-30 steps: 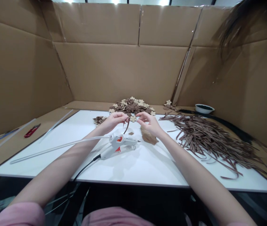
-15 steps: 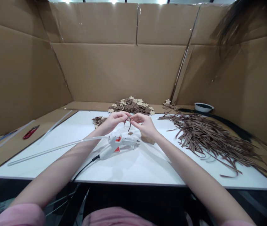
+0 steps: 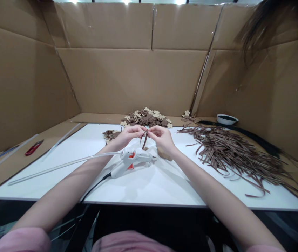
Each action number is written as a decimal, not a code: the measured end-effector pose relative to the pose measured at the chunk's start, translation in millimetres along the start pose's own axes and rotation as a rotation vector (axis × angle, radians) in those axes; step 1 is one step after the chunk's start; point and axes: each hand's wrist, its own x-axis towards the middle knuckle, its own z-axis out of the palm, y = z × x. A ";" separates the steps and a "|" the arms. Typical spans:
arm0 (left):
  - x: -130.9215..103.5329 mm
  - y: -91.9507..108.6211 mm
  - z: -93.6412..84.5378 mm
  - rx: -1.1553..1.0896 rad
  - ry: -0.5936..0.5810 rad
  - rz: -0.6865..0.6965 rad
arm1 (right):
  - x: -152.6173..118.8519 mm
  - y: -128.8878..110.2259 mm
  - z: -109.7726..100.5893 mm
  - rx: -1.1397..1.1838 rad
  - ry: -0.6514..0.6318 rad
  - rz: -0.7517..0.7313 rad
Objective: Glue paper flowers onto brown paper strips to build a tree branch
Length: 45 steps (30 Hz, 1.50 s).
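Now brings right hand (image 3: 162,136) in toward left hand (image 3: 131,134), pinching brown strip (image 3: 145,141) with both; could snag it on glue gun (image 3: 138,157), just nearside of hands, if lowered.

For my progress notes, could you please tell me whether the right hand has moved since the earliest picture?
Yes: judged against the resting glue gun, the right hand has shifted left, toward the left hand.

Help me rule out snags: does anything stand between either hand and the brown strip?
Nothing visible: the left hand and right hand meet at the brown strip; the glue gun lies nearer the wearer.
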 end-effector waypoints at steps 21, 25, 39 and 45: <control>-0.3 -0.3 8.4 -0.132 -0.033 -0.079 | -2.4 -2.5 2.4 0.026 0.056 -0.010; 0.8 0.4 9.7 -0.147 -0.029 -0.075 | -3.2 -4.9 3.5 -0.015 0.072 -0.046; 1.8 -6.5 3.4 -0.030 0.008 -0.089 | -0.4 -0.9 3.6 0.234 0.046 0.098; 0.6 -1.1 7.4 -0.021 0.018 -0.090 | -0.5 -7.2 3.3 0.340 0.016 0.176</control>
